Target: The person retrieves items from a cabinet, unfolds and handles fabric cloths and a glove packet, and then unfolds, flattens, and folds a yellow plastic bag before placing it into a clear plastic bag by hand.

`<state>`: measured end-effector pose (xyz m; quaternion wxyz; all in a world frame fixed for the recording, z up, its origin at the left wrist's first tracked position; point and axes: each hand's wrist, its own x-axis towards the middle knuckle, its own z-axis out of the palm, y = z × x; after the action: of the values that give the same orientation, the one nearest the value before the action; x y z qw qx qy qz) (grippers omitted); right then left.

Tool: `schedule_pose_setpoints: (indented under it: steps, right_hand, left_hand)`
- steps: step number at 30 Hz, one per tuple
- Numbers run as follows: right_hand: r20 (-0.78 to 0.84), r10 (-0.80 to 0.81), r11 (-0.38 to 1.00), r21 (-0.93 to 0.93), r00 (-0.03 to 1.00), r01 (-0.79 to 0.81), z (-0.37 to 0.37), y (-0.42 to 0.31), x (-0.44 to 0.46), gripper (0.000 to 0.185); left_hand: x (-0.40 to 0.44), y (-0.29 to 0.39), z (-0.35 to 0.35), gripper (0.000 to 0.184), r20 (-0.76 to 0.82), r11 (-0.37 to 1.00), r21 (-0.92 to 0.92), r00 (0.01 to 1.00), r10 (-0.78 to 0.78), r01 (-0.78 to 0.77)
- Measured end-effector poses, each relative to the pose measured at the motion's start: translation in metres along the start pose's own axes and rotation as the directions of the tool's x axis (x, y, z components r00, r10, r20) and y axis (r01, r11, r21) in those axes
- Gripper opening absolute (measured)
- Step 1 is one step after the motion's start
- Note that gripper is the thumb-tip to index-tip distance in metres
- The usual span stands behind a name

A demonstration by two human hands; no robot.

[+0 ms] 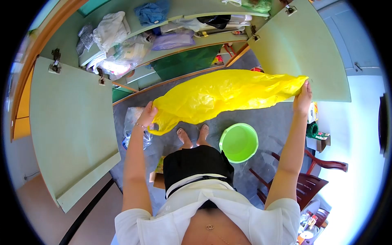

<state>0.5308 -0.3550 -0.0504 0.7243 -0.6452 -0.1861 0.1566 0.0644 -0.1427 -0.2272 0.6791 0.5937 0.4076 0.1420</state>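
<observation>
A yellow plastic bag [220, 96] is stretched out sideways in front of me at arm's length. My left hand [148, 114] grips its handle end on the left, where a loop hangs down. At the other end, my right hand [302, 97] pinches the bag's corner between thumb and fingers. The bag looks flat and slightly puffed, with nothing visible inside it. Behind it stands an open cupboard whose shelf [175, 20] holds several crumpled plastic bags, among them a white bag [111, 32], a blue bag [152, 13] and a purple bag [173, 40].
Two cupboard doors stand wide, the left door [73, 126] and the right door [304, 53]. On the floor are a green basin [239, 143], a clear bag [132, 118] of items and a cardboard box [157, 179]. A dark red wooden chair [308, 188] is at my right.
</observation>
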Motion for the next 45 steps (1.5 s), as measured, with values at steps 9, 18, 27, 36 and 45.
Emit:
schedule_pose_setpoints:
  steps: [9,18,27,36,45]
  right_hand:
    - [-0.204,-0.080,0.976,0.185,0.976,0.119,-0.036,-0.011,0.033,0.022]
    - [-0.238,-0.373,0.646,-0.760,0.897,0.067,-0.133,0.046,0.051,0.023]
    - [-0.328,-0.051,0.995,-0.103,0.943,0.018,-0.147,-0.008,0.024,0.031]
    - [0.261,-0.287,0.949,0.210,0.922,0.236,-0.017,-0.084,-0.033,0.008]
    - [0.225,-0.284,0.926,0.315,0.932,0.206,-0.066,-0.156,-0.038,0.022]
  left_hand:
    - [-0.013,0.012,-0.018,0.052,0.326,0.942,0.336,0.940,-0.099,-0.017]
    - [-0.022,-0.047,-0.063,0.032,-0.185,0.257,0.963,0.888,0.421,0.079]
    - [-0.062,-0.153,-0.114,0.037,-0.371,0.335,0.841,0.904,-0.213,0.424]
    - [0.042,-0.107,0.101,0.083,0.111,0.698,0.716,0.986,-0.123,0.006]
    - [0.082,-0.152,0.162,0.087,-0.155,0.829,0.506,0.971,-0.183,0.237]
